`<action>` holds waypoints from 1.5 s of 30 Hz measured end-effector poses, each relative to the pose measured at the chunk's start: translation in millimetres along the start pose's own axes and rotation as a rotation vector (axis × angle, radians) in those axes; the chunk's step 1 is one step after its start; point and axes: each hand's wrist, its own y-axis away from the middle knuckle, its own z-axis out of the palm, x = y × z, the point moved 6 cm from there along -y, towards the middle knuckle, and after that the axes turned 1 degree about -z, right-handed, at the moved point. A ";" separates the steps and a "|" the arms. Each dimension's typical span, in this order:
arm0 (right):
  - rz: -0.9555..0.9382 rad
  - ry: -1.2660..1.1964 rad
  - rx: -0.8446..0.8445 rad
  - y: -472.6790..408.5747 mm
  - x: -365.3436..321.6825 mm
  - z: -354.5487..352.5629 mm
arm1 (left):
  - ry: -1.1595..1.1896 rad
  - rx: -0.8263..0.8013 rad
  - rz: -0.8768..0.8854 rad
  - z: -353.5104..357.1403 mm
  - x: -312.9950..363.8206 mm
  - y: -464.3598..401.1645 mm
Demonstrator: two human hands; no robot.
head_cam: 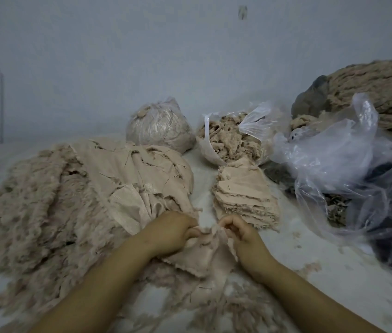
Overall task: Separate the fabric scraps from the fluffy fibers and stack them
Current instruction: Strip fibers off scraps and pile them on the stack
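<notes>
Both hands work one beige fabric scrap [202, 255] low in the middle of the white surface [334, 280]: the left hand [173, 233] and the right hand [238, 234] each pinch its upper edge with curled fingers, close together. Just beyond the right hand sits a neat stack of scraps [245, 195]. To the left spreads a big heap of fluffy fibers [38, 200] with loose fabric pieces [142, 174] over it. Farther back stand a tied plastic bag [159, 126] and an open bag of fluff [233, 138].

Fabric scraps [245, 195] plain beige; fluffy fibers [41, 203] beige-tan; bags [334, 150] clear; wall [142, 56] pale blue-grey.
</notes>
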 end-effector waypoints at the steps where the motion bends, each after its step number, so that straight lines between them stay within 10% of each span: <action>1: 0.108 -0.167 0.005 -0.8 4.6 1.4 | 0.048 0.038 0.003 -1.2 2.2 -1.3; 4: 0.334 -0.514 0.037 -2.5 15.0 2.9 | 0.335 0.114 0.058 -1.8 14.9 -4.0; 28: 0.236 -0.171 -0.218 -0.3 -2.1 6.6 | 0.693 0.189 0.009 -3.2 9.0 -8.0; 34: 0.215 -0.304 -0.026 -4.5 3.4 -11.0 | 0.943 0.450 -0.289 -13.6 -33.2 0.0; 39: 0.204 -0.358 0.054 -4.7 1.2 -8.0 | 0.690 0.012 -0.085 7.5 0.2 -7.9; 45: 0.159 -0.226 0.000 -5.3 -5.5 -4.2 | 0.842 -0.006 0.011 9.0 9.8 -9.1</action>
